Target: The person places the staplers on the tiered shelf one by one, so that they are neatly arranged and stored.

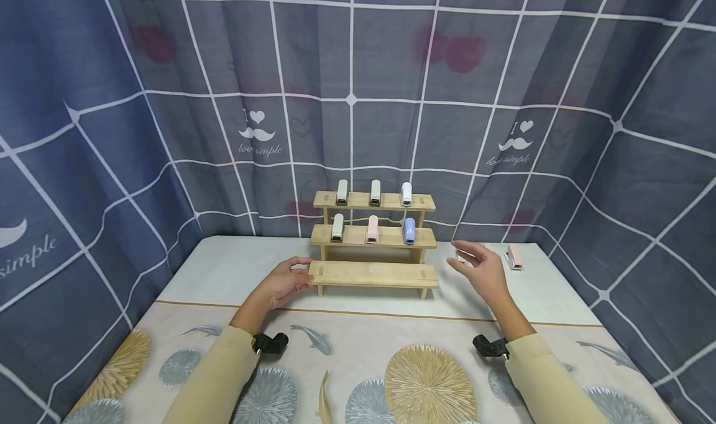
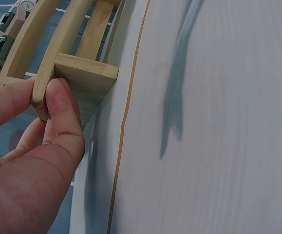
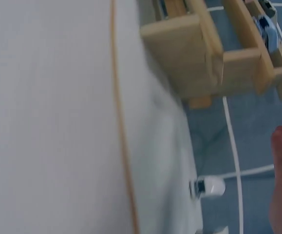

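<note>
A three-tier wooden stand [image 1: 373, 273] stands on the table with small staplers on its top and middle steps. My left hand [image 1: 284, 282] pinches the left end of the bottom step between thumb and fingers, as the left wrist view shows up close. To the right of the stand, my right hand [image 1: 482, 273] is raised with thumb and fingers apart, holding nothing. Partly hidden behind its fingers in the head view is a white stapler [image 3: 211, 186], which sits on the table in the right wrist view. Farther right lies a pink stapler [image 1: 514, 257].
Cream and white staplers line the top step; a cream one [image 1: 337, 227], a pink one [image 1: 371, 229] and a blue one [image 1: 409, 231] share the middle step. A patterned cloth [image 1: 347, 349] covers the table's near part. A checked curtain [image 1: 313, 132] encloses the back and sides.
</note>
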The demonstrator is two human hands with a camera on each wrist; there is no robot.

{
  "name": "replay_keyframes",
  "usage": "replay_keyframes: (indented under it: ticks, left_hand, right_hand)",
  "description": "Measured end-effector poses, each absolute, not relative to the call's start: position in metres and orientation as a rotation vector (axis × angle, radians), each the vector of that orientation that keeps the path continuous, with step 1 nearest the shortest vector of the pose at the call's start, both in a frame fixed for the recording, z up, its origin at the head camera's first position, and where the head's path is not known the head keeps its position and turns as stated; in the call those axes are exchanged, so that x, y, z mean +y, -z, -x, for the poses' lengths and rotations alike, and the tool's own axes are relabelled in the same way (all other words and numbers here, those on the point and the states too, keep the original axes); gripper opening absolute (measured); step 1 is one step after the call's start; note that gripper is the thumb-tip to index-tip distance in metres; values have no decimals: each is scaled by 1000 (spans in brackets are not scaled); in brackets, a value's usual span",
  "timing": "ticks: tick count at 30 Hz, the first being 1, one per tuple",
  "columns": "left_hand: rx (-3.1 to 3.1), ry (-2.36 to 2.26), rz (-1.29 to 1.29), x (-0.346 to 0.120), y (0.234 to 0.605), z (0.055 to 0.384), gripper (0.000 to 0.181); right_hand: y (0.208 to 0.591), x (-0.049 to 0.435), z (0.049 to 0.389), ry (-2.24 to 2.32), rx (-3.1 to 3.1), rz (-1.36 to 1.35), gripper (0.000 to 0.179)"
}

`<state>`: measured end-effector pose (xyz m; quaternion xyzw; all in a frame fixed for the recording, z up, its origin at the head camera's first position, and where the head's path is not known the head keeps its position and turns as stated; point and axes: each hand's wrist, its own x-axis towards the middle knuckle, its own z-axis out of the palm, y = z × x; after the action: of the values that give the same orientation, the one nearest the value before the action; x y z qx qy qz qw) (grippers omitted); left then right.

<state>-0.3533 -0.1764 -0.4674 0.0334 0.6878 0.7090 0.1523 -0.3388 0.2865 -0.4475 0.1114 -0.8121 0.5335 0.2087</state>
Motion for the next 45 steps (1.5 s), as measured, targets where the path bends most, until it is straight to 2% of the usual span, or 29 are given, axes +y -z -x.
replay_keyframes:
  ticks: [11,28,37,45]
  left_hand:
    - [1993,-2026,-104,-177,468,353,59]
    - [1975,-2036,-115,-179,470,355,61]
    - [1975,-2028,-93,-178,469,355,61]
    - [1979,-2026,-93,-177,467,354,62]
  right_hand:
    - [463,329,325,-1376,-2275,-236,43]
    - [468,381,333,-1164,-2405,54,42]
    - [466,400,347,-1073,-2498,120,51]
    - [469,423,363,-900,-2703,161,72]
